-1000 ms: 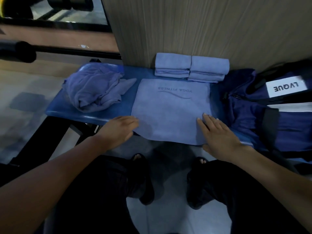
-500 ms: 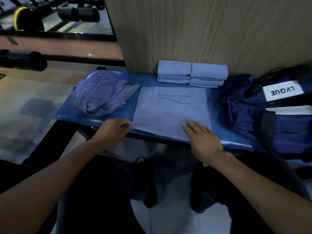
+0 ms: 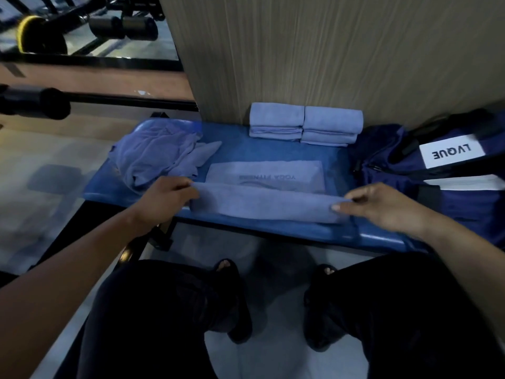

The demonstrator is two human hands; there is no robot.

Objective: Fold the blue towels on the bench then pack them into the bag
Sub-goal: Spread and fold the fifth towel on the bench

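L hand (image 3: 166,196) pinching, R hand (image 3: 382,206) pinching, arms extended fwd

Dim, slightly blurred, wide-angle edge distortion.

Legible text on the towel and bag.
"YOGA FITNESS" on the spread towel (image 3: 266,175); "LVQUE" on the bag's white label (image 3: 452,151), both upside down.

A pale wood-grain wall panel (image 3: 328,50) rises straight behind everything. At far left, a black metal bar (image 3: 32,102) juts across, and beyond it a yellow-rimmed weight plate (image 3: 32,34) sits by black dumbbells (image 3: 123,27). Down below, grey floor tiles (image 3: 276,332).
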